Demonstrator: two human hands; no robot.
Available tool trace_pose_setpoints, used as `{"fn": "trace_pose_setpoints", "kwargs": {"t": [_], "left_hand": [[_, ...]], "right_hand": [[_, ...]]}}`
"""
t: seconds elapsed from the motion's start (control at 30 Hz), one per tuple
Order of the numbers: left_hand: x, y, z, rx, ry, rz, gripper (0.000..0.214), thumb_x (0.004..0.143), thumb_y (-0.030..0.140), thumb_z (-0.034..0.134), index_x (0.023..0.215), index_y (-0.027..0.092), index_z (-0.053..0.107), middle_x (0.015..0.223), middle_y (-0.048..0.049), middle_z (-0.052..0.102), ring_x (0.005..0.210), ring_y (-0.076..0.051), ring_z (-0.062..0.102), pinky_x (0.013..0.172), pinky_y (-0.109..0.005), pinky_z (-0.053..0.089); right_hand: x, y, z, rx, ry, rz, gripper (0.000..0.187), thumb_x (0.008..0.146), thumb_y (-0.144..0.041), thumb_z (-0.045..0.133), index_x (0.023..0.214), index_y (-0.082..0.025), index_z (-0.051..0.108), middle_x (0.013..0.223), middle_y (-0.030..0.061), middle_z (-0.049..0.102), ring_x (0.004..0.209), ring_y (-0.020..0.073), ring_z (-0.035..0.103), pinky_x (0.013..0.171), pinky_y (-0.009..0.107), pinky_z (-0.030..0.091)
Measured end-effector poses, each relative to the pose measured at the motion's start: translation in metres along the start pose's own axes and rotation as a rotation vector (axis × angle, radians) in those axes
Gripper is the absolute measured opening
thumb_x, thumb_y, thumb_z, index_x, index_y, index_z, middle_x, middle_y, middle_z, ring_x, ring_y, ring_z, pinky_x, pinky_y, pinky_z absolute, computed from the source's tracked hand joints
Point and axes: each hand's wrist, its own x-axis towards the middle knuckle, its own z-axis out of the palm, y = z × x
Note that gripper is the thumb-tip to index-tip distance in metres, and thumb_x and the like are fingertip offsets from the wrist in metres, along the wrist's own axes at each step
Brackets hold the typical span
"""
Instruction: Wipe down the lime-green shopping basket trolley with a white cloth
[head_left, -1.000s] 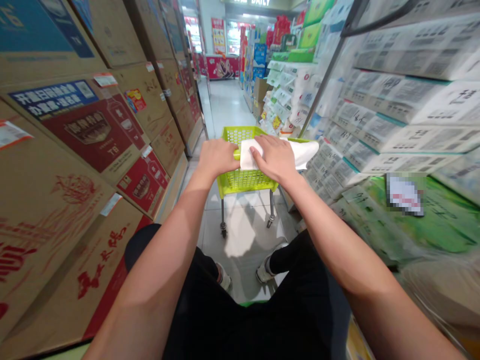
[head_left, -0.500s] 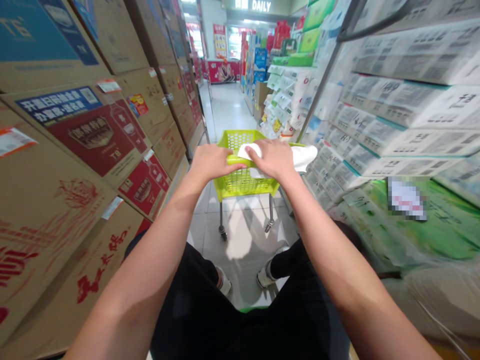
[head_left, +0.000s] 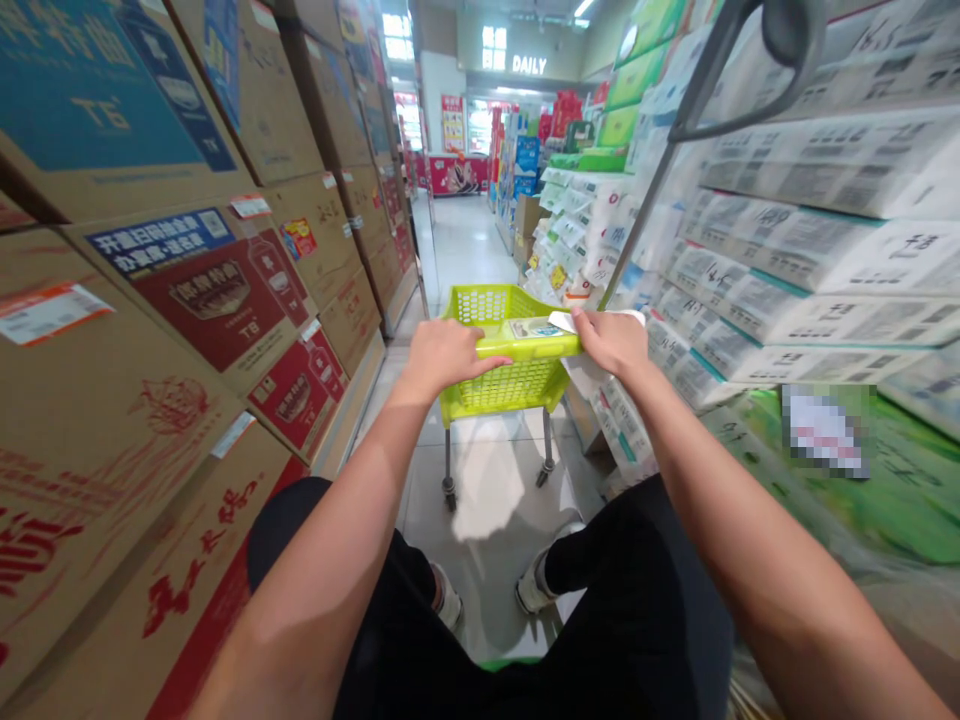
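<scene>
My left hand (head_left: 444,355) grips the left end of the yellow-green handle (head_left: 529,347) of a small shopping cart, with the thumb stretched along the near side. At the handle's right end, my right hand (head_left: 619,340) is closed round a white cloth (head_left: 562,322), pressing it to the bar. Whether the cloth is fabric or paper, I cannot tell; most of it is hidden under the hand. Between the hands, a printed label (head_left: 535,327) shows on the handle. The cart's perforated basket (head_left: 504,386) stands in front of me on thin legs with casters.
Stacked cardboard cartons (head_left: 225,290) line the left side. On the right are white packs (head_left: 810,240) and green packs (head_left: 885,480), near a grey metal pole (head_left: 646,215). A tiled aisle (head_left: 465,240) runs ahead. My legs are spread behind the cart.
My right hand has slid rightward along the handle with the cloth, uncovering the label. My left hand keeps its grip. The view has tilted up slightly.
</scene>
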Motion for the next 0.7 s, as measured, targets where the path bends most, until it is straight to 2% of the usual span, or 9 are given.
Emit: {"fn": "trace_pose_setpoints", "kwargs": {"t": [0.07, 0.13, 0.27, 0.37, 0.43, 0.5, 0.6, 0.7], "left_hand": [[0.003, 0.000, 0.000, 0.002, 0.003, -0.002, 0.092, 0.076, 0.089, 0.018, 0.098, 0.020, 0.075, 0.082, -0.0161, 0.069, 0.084, -0.031, 0.064, 0.069, -0.038, 0.038], [0.005, 0.000, 0.000, 0.008, 0.003, -0.002, 0.093, 0.075, 0.089, 0.018, 0.098, 0.019, 0.075, 0.081, -0.0165, 0.069, 0.083, -0.032, 0.065, 0.069, -0.038, 0.038], [0.004, -0.001, 0.000, 0.028, 0.008, -0.005, 0.094, 0.074, 0.091, 0.019, 0.097, 0.020, 0.076, 0.079, -0.0166, 0.069, 0.081, -0.032, 0.065, 0.068, -0.038, 0.038], [0.002, 0.002, 0.000, 0.028, 0.007, -0.002, 0.092, 0.075, 0.090, 0.019, 0.099, 0.021, 0.076, 0.079, -0.0157, 0.069, 0.081, -0.032, 0.065, 0.068, -0.038, 0.038], [0.003, 0.003, -0.001, 0.029, -0.005, -0.017, 0.092, 0.075, 0.089, 0.019, 0.099, 0.022, 0.076, 0.080, -0.0153, 0.069, 0.081, -0.031, 0.065, 0.068, -0.037, 0.038], [0.005, 0.001, -0.002, 0.036, -0.020, -0.042, 0.092, 0.074, 0.090, 0.019, 0.098, 0.022, 0.076, 0.081, -0.0152, 0.070, 0.082, -0.031, 0.065, 0.068, -0.037, 0.038], [0.008, -0.005, -0.002, 0.041, -0.030, -0.061, 0.093, 0.071, 0.093, 0.021, 0.097, 0.021, 0.076, 0.080, -0.0151, 0.070, 0.080, -0.030, 0.065, 0.067, -0.036, 0.038], [0.011, -0.007, 0.000, 0.041, -0.020, -0.048, 0.093, 0.071, 0.093, 0.021, 0.097, 0.022, 0.075, 0.079, -0.0146, 0.070, 0.079, -0.030, 0.065, 0.067, -0.036, 0.039]], "right_hand": [[-0.003, -0.021, 0.002, 0.077, 0.066, -0.070, 0.071, 0.100, -0.058, 0.010, 0.124, -0.020, 0.065, 0.117, 0.0122, 0.069, 0.109, 0.0298, 0.062, 0.087, 0.037, 0.042], [-0.008, -0.042, 0.003, 0.130, 0.113, -0.130, 0.070, 0.100, -0.059, 0.009, 0.127, -0.022, 0.063, 0.125, 0.0100, 0.066, 0.114, 0.0275, 0.059, 0.089, 0.035, 0.041], [-0.001, -0.062, -0.001, 0.138, 0.053, -0.180, 0.073, 0.098, -0.065, 0.012, 0.117, -0.022, 0.069, 0.114, 0.0105, 0.070, 0.107, 0.0284, 0.062, 0.085, 0.035, 0.043], [0.016, -0.062, -0.006, 0.125, -0.065, -0.192, 0.066, 0.096, -0.066, 0.023, 0.115, -0.024, 0.070, 0.106, 0.0103, 0.072, 0.100, 0.0300, 0.065, 0.080, 0.036, 0.044], [0.024, -0.058, -0.007, 0.140, -0.103, -0.213, 0.054, 0.096, -0.059, 0.032, 0.118, -0.026, 0.069, 0.108, 0.0085, 0.072, 0.100, 0.0291, 0.065, 0.079, 0.034, 0.044], [0.023, -0.053, -0.006, 0.164, -0.077, -0.246, 0.047, 0.098, -0.050, 0.035, 0.121, -0.025, 0.067, 0.111, 0.0076, 0.072, 0.102, 0.0274, 0.064, 0.081, 0.033, 0.044], [0.009, -0.043, -0.003, 0.161, 0.019, -0.269, 0.050, 0.101, -0.043, 0.026, 0.121, -0.020, 0.066, 0.113, 0.0103, 0.070, 0.105, 0.0259, 0.063, 0.085, 0.033, 0.044], [0.002, -0.031, -0.005, 0.095, 0.068, -0.194, 0.054, 0.103, -0.042, 0.022, 0.114, -0.017, 0.068, 0.108, 0.0141, 0.070, 0.101, 0.0276, 0.063, 0.084, 0.035, 0.044]]}}
